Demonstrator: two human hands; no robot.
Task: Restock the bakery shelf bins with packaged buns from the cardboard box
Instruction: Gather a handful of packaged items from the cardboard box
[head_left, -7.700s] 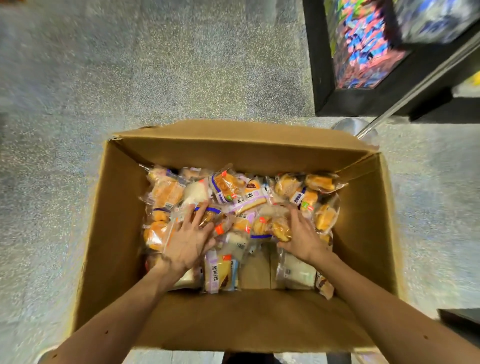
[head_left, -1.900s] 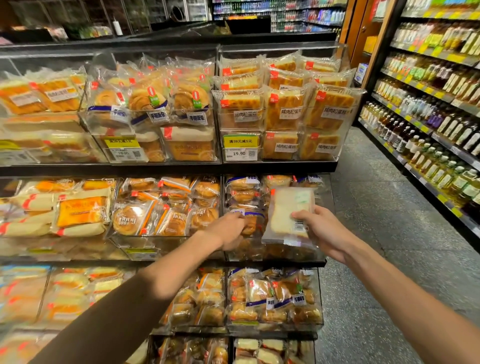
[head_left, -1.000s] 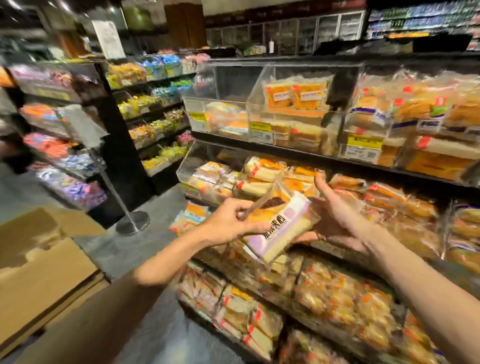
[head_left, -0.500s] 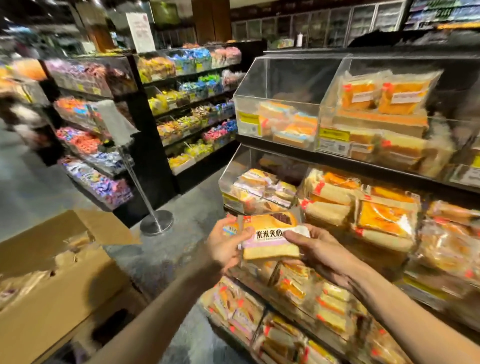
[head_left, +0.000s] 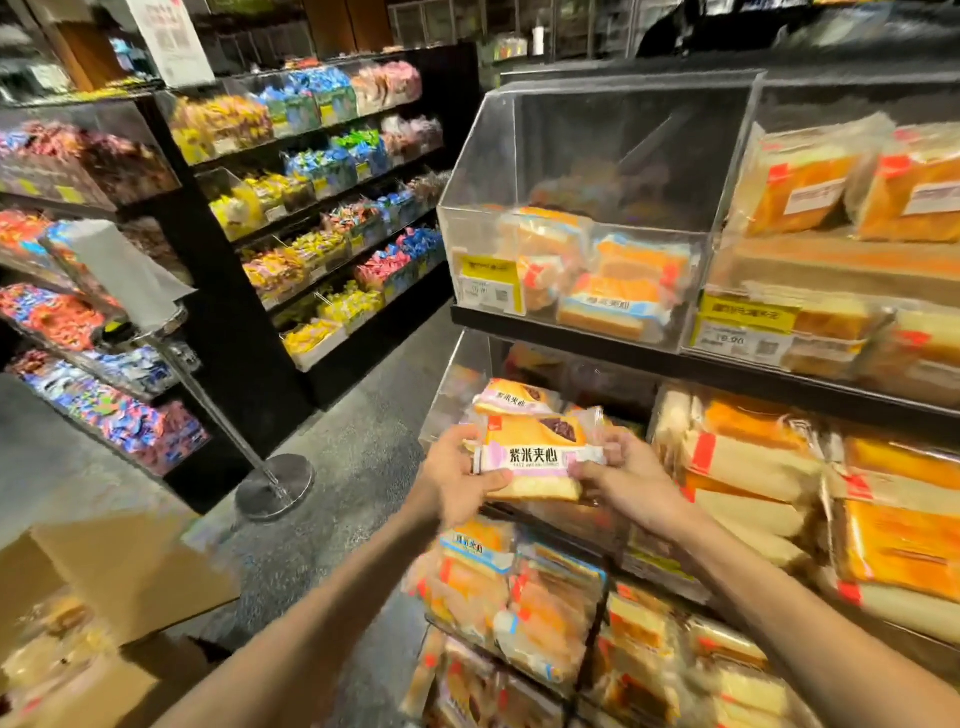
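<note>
Bun packet (head_left: 530, 457), pink band: "紫米夹心". Second packet (head_left: 511, 400) behind it: same text. Yellow price tag (head_left: 743, 327) on bin front: "9.90" legible, rest blurred.

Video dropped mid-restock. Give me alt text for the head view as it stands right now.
Left hand and right hand grip the ends of a pink-labelled packaged bun in front of the middle shelf's leftmost clear bin, where a matching packet lies. The open cardboard box sits at lower left, candy shelves beyond.
</note>
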